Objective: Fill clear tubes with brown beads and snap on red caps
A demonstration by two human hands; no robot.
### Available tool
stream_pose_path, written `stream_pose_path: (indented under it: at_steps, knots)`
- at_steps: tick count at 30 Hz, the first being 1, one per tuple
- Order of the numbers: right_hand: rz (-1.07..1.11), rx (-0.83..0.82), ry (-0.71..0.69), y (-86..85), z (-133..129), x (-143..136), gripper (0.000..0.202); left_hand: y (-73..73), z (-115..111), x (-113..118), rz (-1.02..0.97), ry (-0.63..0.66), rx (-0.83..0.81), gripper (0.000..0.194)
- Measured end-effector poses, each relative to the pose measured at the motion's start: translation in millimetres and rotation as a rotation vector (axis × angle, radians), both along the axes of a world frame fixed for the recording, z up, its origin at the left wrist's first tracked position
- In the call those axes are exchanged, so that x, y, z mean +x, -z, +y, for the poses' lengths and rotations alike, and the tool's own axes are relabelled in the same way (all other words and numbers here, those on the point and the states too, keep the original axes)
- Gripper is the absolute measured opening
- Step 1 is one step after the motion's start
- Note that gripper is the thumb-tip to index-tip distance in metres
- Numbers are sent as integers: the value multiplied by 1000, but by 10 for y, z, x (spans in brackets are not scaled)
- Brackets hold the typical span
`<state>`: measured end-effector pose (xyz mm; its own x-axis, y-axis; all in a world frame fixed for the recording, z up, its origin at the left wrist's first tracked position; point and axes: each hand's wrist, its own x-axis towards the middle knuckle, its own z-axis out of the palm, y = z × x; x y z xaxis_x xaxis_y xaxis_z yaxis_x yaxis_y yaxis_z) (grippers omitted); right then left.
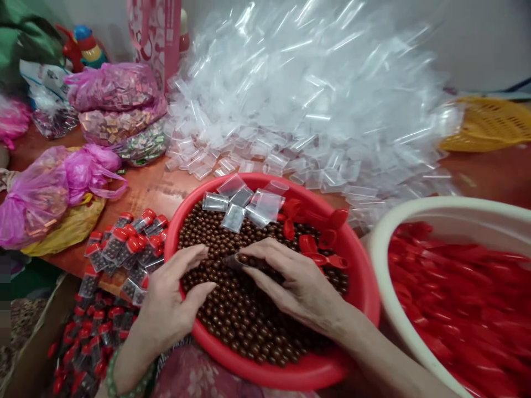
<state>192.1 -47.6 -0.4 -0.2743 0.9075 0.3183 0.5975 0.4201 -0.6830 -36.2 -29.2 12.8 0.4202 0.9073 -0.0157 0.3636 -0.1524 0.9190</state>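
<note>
My left hand (172, 296) is at the left side of a red basin (367, 287), thumb and fingers apart with nothing between them. Inside the basin lie many small, shiny brown balls (249, 326). Over them my right hand (292, 279) is closed on a small clear plastic container (234, 262), mostly covered by the fingers; how full it is I cannot tell. Several clear containers (234, 217) rest on the balls towards the far rim. Red plastic caps (309, 246) lie on the right part of the balls.
Behind the basin spreads a big heap of clear containers (307, 99). At right stands a white tub (379, 260) of red caps. Filled red-capped containers (120, 243) pile up at left, with more in a box (37, 337) below. Pink bags (116, 88) and a yellow basket (493, 124) sit farther back.
</note>
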Motion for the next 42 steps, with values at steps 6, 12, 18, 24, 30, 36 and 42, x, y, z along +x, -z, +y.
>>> stream_pose_path:
  at_steps: [6, 12, 18, 24, 30, 36, 42]
  knots:
    - [-5, 73, 48, -54, -40, 21, 21, 83, 122, 291, 5, 141, 16, 55]
    - [21, 63, 46, 3, -49, 37, 20, 108, 169, 387, 87, 213, -2, 60]
    - [51, 49, 14, -73, -109, -48, 21, 100, 220, 410, 148, 303, 60, 50]
    - [101, -34, 81, -275, -238, 140, 25, -4, 258, 342, 41, 301, 40, 35]
    - [-375, -106, 354, -134, -367, 625, 20, -78, 301, 383, -13, 270, 6, 21]
    - [-553, 44, 328, 95, -321, 689, 22, -76, 311, 472, -134, 268, -243, 17]
    - [-175, 45, 452, -177, -359, 504, 19, -95, 261, 465, -188, 199, -330, 16]
